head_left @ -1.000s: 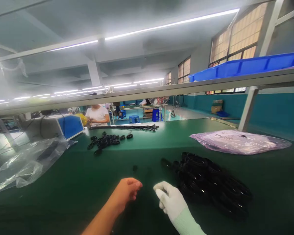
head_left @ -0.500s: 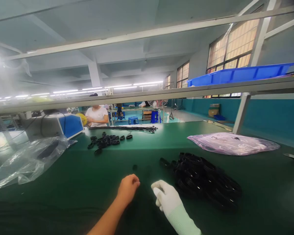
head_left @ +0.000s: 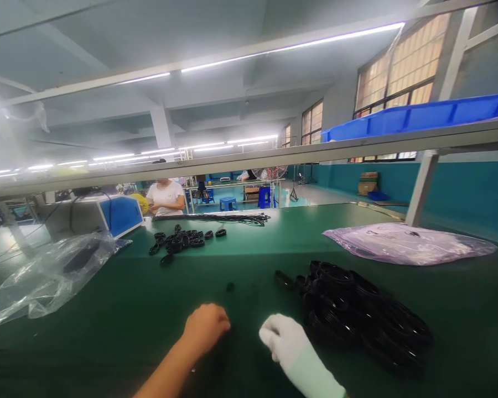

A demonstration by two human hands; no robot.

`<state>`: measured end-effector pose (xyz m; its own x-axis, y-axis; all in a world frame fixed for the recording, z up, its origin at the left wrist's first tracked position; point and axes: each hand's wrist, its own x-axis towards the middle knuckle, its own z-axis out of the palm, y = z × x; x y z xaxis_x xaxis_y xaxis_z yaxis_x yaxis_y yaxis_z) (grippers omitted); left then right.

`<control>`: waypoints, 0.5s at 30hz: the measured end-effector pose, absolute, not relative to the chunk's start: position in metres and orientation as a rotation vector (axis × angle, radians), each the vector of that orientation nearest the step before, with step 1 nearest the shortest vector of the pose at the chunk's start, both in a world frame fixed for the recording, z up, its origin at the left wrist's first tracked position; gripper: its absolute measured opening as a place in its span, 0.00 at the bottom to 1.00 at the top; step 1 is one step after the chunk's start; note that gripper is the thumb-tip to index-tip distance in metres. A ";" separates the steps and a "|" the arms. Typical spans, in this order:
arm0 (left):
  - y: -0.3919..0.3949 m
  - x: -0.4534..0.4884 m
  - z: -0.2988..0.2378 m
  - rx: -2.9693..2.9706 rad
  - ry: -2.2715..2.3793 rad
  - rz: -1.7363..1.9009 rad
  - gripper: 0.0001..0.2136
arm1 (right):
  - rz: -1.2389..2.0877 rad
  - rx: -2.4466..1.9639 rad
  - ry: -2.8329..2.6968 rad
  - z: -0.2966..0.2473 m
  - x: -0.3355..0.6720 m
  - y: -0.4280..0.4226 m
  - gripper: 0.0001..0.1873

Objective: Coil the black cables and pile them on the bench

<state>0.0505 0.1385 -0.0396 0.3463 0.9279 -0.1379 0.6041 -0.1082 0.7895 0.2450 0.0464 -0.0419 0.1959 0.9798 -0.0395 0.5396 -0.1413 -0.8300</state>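
My left hand [head_left: 207,327] is bare and hovers low over the green table [head_left: 157,309], its fingers curled closed. My right hand [head_left: 283,338] wears a white knitted glove, with thumb and fingers pinched together. A gap separates the two hands, and whatever either may hold is too dark or hidden to make out. Right of the glove lies a large heap of glossy black coils [head_left: 357,309], which look like wound cable. A small dark round spot [head_left: 230,287] shows on the table just beyond my hands.
Several smaller black rings [head_left: 182,240] lie farther back on the left, before a bundle of thin black cables [head_left: 232,219]. Clear plastic [head_left: 45,276] covers the left side; a pinkish plastic bag [head_left: 406,243] lies right. A shelf [head_left: 240,160] crosses above, bearing a blue tray [head_left: 419,116]. A person [head_left: 165,198] sits beyond.
My left hand has moved left and slightly nearer to me, widening the gap between the hands. My right hand has dipped a little, its fingers more tightly closed. The view has shifted slightly.
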 end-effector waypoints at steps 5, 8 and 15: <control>0.192 0.082 -0.049 1.922 1.475 0.610 0.13 | 0.572 -1.909 -1.577 -0.058 0.229 0.040 0.07; 0.205 0.091 -0.057 1.867 1.449 0.623 0.14 | 0.509 -1.936 -1.592 -0.065 0.230 0.042 0.12; 0.154 0.078 -0.052 1.466 1.167 0.704 0.10 | 0.360 -1.774 -1.453 -0.050 0.235 0.046 0.16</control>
